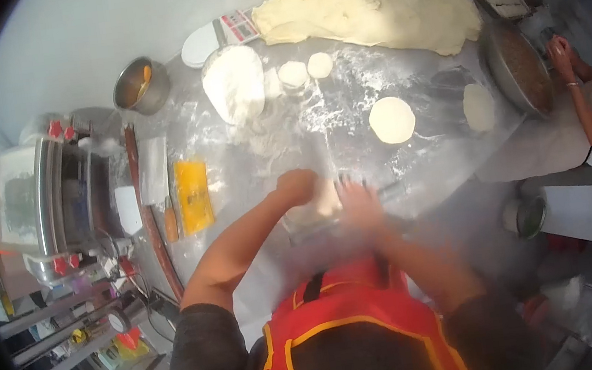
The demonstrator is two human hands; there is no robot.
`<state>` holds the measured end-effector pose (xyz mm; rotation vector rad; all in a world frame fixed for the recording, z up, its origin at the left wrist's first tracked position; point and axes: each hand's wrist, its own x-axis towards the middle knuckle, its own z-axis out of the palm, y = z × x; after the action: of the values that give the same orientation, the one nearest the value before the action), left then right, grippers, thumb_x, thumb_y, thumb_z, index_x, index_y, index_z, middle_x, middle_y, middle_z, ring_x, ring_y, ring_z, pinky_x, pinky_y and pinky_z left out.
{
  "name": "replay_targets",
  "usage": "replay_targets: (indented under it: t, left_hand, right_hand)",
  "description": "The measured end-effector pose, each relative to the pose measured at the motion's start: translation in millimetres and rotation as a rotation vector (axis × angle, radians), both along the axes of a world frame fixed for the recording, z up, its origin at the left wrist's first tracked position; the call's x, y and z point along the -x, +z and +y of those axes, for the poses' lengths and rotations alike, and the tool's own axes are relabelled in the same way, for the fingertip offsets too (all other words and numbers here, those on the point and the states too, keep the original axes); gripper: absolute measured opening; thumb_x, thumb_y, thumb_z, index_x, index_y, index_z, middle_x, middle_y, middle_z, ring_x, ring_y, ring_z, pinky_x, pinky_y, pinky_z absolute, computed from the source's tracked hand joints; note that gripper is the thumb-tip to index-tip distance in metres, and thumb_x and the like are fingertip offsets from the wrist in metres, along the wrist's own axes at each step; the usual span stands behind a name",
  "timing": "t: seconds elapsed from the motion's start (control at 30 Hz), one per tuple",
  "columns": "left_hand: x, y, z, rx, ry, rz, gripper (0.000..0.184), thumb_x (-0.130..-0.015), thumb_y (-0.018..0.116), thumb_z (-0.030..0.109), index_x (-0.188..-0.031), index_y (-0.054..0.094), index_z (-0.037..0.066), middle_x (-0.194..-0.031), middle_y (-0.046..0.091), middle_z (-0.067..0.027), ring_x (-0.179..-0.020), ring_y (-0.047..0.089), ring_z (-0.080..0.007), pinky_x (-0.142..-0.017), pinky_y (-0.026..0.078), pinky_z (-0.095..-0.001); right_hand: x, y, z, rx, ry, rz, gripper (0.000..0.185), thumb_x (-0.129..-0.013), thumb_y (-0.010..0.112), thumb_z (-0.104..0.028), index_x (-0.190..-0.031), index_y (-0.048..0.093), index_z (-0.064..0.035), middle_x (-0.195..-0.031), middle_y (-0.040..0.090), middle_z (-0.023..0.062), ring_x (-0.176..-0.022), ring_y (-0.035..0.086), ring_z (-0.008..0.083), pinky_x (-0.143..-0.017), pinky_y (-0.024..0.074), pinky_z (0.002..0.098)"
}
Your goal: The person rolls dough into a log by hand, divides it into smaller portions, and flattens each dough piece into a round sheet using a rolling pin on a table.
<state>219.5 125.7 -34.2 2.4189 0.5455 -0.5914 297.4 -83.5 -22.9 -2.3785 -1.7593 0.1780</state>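
Observation:
Over the near middle of the floured metal table [251,183], my left hand [298,186] is closed at the edge of a small pale piece of dough [328,198]. Its fingertips are hidden. My right hand [360,203] lies just right of this dough, fingers stretched out and blurred by motion. A thin dark stick-like shape [390,190] shows beside it, too blurred to name. Farther off lie a round dough wrapper [392,120], another flat wrapper [479,107] and small dough rounds [320,65].
A big sheet of dough [370,9] covers the back, near a scale [236,27] and heaped flour [233,82]. Left are a metal pot [141,86], yellow scraper [194,196], cleaver [154,169] and long stick [149,225]. A co-worker's hands [563,57] are near a filling bowl [518,69].

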Motion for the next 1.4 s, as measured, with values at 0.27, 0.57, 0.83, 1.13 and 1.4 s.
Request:
replay_targets:
  t: [0.27, 0.57, 0.83, 1.13, 1.4]
  left_hand:
    - [-167, 18, 28, 0.193, 0.079, -0.757, 0.038, -0.085, 0.062, 0.027, -0.113, 0.062, 0.002, -0.117, 0.06, -0.0215, -0.109, 0.056, -0.0378, -0.097, 0.043, -0.0448]
    - [-190, -14, 115, -0.415, -0.035, -0.706, 0.051, -0.086, 0.053, 0.011, -0.134, 0.042, -0.003, -0.134, 0.046, -0.0268, -0.127, 0.042, -0.0412, -0.107, 0.036, -0.0458]
    - [21, -21, -19, -0.355, -0.16, -0.633, 0.05, -0.087, 0.055, 0.009, -0.135, 0.045, 0.001, -0.139, 0.045, -0.0227, -0.131, 0.042, -0.0387, -0.109, 0.036, -0.0453]
    - [-9, 13, -39, -0.348, -0.097, -0.503, 0.065, -0.088, 0.057, 0.029, -0.142, 0.035, 0.001, -0.148, 0.034, -0.0202, -0.14, 0.028, -0.0357, -0.115, 0.021, -0.0508]
    - [-42, 13, -33, -0.407, -0.057, -0.508, 0.073, -0.088, 0.055, 0.044, -0.144, 0.034, 0.001, -0.151, 0.029, -0.0206, -0.143, 0.023, -0.0365, -0.114, 0.016, -0.0572]
  right_hand:
    - [6, 4, -37, -0.067, 0.071, 0.146, 0.061, -0.078, 0.062, -0.029, -0.135, 0.05, -0.0093, -0.143, 0.046, 0.0103, -0.136, 0.039, 0.0269, -0.113, 0.0263, 0.0484]
    - [4, 19, -32, 0.018, 0.047, 0.277, 0.058, -0.078, 0.063, -0.031, -0.13, 0.053, -0.0081, -0.137, 0.05, 0.0118, -0.133, 0.041, 0.0306, -0.111, 0.0282, 0.0517]
    - [9, 0, -39, -0.112, 0.023, 0.235, 0.053, -0.078, 0.06, -0.032, -0.125, 0.057, -0.0082, -0.134, 0.053, 0.0127, -0.13, 0.045, 0.0312, -0.111, 0.0282, 0.0515]
    - [7, 5, -39, -0.009, 0.047, 0.199, 0.052, -0.086, 0.058, -0.036, -0.129, 0.051, -0.0073, -0.14, 0.047, 0.0087, -0.135, 0.038, 0.0239, -0.11, 0.0294, 0.0479]
    - [6, 19, -35, -0.037, 0.042, 0.173, 0.054, -0.083, 0.062, -0.037, -0.128, 0.052, -0.0085, -0.138, 0.048, 0.0096, -0.132, 0.041, 0.0246, -0.11, 0.0292, 0.0471]
